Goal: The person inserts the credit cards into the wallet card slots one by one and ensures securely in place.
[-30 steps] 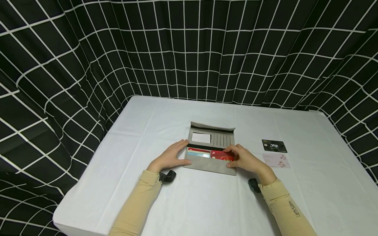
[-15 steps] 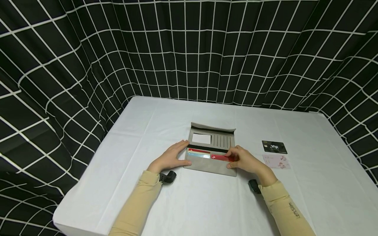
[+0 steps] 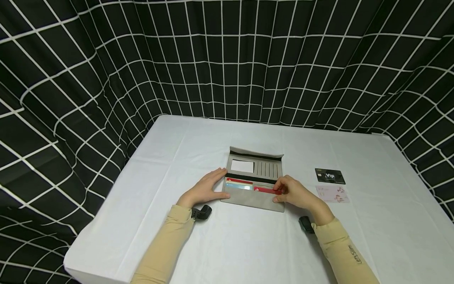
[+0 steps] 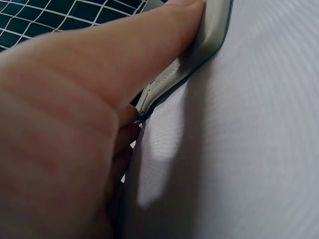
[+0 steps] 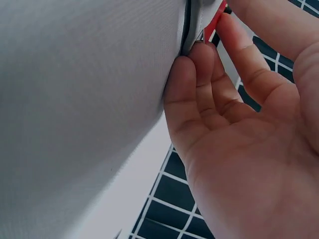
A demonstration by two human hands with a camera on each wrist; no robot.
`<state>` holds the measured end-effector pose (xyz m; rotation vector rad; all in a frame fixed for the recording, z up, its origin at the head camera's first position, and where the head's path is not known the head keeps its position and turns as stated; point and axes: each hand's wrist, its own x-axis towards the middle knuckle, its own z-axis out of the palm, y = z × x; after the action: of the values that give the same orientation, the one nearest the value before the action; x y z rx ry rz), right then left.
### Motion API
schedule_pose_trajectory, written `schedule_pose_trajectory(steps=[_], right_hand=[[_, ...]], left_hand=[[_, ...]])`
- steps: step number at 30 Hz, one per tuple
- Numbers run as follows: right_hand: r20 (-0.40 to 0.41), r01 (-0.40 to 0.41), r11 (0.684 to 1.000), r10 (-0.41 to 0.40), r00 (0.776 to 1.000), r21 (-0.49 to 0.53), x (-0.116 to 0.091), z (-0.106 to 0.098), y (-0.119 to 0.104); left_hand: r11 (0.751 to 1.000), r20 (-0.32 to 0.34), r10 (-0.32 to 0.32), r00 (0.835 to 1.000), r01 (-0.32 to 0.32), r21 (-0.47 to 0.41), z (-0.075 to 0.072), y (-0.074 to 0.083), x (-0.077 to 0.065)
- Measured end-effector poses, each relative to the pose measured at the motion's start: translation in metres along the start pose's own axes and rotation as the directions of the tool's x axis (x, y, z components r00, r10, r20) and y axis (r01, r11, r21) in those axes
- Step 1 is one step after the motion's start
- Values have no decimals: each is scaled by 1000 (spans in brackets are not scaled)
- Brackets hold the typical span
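A grey long wallet lies unfolded on the white-covered table. My left hand rests along its left edge, the thumb on the lower front corner and the fingers nearly straight. At the right-hand pocket, a red card shows only as a narrow strip. My right hand has the index finger at this card's upper edge and the thumb on the pocket front. In the right wrist view, the bent fingers sit at the wallet's edge, beside the red card. Another red card and a light blue card fill the left pocket.
Right of the wallet lie a black VIP card and a pale pink card, one below the other. The wallet's raised far half has a white window and several slim slots. A black gridded curtain surrounds the table.
The red card under my right hand has slid down into the right pocket, from a broad face to a thin strip. My right index finger has moved slightly down; my left hand stays put.
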<state>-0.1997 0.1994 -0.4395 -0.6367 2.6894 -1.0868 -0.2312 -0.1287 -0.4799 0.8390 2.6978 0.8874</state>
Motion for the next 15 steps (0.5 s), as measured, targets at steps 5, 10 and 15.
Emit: schedule_pose_trajectory(steps=[5, 10, 15], right_hand=[[8, 16, 1000, -16, 1000, 13, -1, -1, 0], [38, 24, 999, -24, 999, 22, -1, -1, 2], [58, 39, 999, -39, 998, 0, 0, -2, 2]], left_hand=[[1000, 0, -3, 1000, 3, -1, 0, 1, 0], [1000, 3, -6, 1000, 6, -5, -1, 2, -1], [1000, -3, 1, 1000, -1, -9, -2, 3, -1]])
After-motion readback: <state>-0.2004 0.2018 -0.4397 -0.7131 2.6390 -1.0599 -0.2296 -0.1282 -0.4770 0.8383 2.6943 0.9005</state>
